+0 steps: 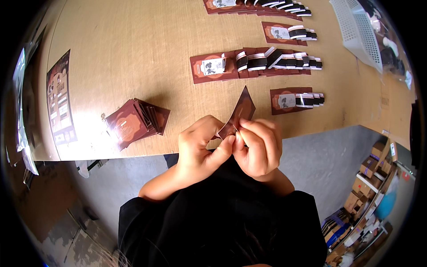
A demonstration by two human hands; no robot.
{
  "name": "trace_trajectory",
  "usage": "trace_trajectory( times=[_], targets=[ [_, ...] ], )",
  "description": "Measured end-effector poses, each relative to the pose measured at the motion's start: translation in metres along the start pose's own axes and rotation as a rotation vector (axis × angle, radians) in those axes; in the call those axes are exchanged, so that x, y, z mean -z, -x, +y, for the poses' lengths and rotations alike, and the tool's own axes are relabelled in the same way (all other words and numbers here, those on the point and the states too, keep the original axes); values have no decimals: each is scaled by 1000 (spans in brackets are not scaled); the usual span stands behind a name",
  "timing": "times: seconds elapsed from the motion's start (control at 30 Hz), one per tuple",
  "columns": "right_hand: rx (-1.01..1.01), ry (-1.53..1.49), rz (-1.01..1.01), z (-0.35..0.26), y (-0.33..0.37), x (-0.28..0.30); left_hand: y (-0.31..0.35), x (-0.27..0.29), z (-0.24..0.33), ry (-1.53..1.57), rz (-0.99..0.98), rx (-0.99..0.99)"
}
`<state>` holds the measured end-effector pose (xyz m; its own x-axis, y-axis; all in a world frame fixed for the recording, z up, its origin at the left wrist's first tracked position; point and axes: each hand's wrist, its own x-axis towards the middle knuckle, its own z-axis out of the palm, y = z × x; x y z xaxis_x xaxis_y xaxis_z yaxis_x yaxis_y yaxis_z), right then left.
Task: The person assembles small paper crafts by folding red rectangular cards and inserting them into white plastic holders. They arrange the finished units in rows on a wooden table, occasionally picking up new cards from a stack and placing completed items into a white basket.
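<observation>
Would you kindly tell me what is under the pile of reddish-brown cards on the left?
The pile of reddish-brown cards rests on the wood-grained tabletop visible around it; what lies directly beneath is covered.

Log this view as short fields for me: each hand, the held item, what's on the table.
Left hand: grips near end of brown card
Right hand: pinches the same card
Card shape: slightly bent
Left of hands: stack of brown cards
Beyond hands: four rows of overlapping brown cards
Upper right: white basket
</observation>
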<state>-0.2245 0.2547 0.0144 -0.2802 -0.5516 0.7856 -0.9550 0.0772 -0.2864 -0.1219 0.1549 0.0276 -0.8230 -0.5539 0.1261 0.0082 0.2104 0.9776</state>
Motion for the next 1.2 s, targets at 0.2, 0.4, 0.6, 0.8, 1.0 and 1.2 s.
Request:
trace_trajectory(
  times=[0.2,0.4,0.6,0.8,1.0,1.2],
  targets=[
    [-35,-22,18,0,-1,-5,-3,0,0,-48,22,-64],
    [-211,-121,2,0,-3,-3,-3,4,-5,3,-2,26],
    [-469,-344,-69,9,-3,5,-6,7,-10,25,-6,52],
    [-789,-575,-157,18,6,14,-6,12,-9,94,-70,109],
    [-916,-729,-88,30,7,17,-5,16,-16,328,-55,150],
    [-929,-721,-99,30,8,18,-4,17,-19,342,-63,179]
  ],
)
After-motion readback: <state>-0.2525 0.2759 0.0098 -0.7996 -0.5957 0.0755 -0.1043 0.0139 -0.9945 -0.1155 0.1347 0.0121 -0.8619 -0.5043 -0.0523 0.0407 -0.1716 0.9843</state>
